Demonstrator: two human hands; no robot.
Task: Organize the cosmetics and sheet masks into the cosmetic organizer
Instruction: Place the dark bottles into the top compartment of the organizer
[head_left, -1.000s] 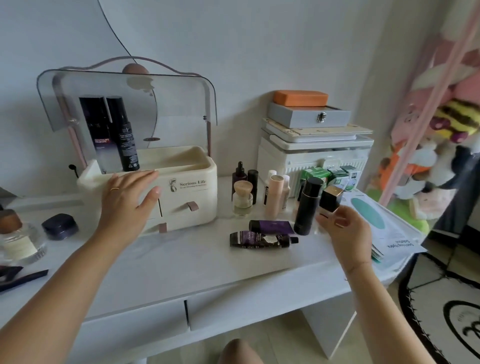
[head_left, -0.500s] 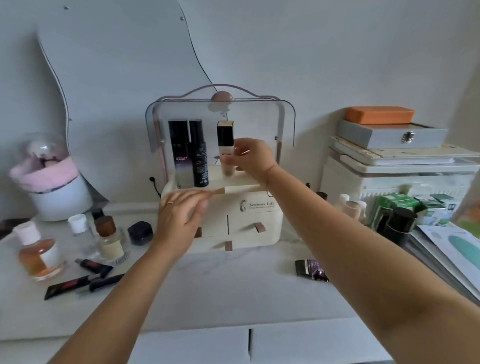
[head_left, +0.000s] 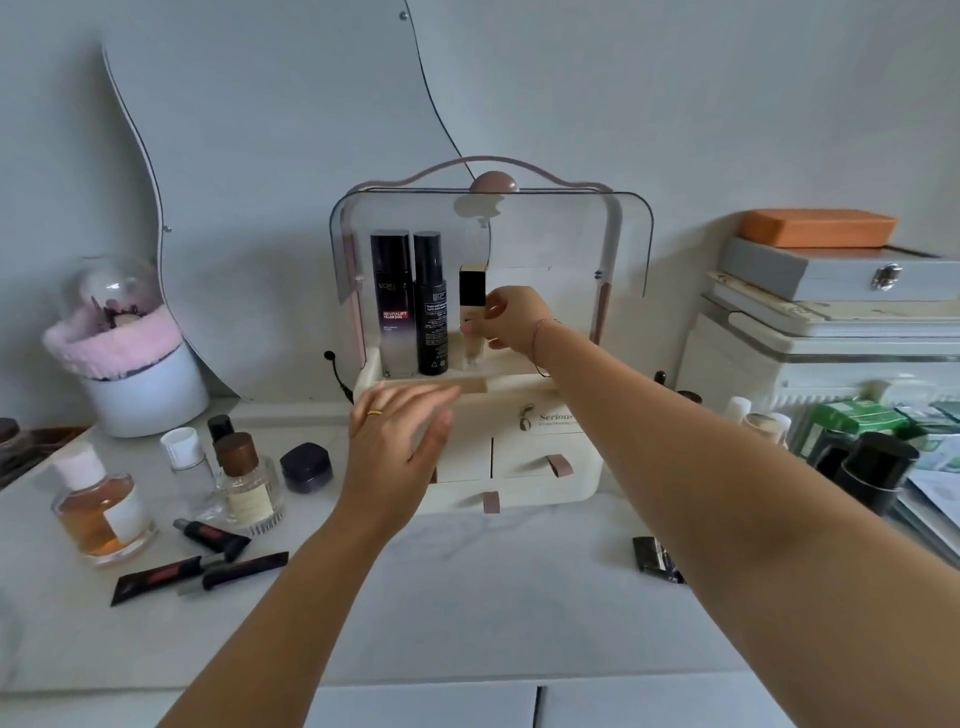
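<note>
One foundation bottle (head_left: 472, 291), pinched by your right hand (head_left: 511, 319), stands in the cosmetic organizer (head_left: 576, 436); left hand (head_left: 397, 441) straight-fingered.

A second ago the right hand (head_left: 511, 325) was out among the bottles on the table (head_left: 519, 597) to the right of the cosmetic organizer (head_left: 545, 447), closing on the foundation bottle (head_left: 471, 312) (the one with the gold cap). It has since carried that bottle into the organizer's open top compartment. Half a second ago the bottle was held high there. Now it is lower and upright, just right of the black spray bottle (head_left: 430, 306), its base behind the organizer's front rim, with the fingers still pinching it. The left hand (head_left: 400, 452) has lifted off the organizer's front left corner and now hovers before that rim, fingers straight.
</note>
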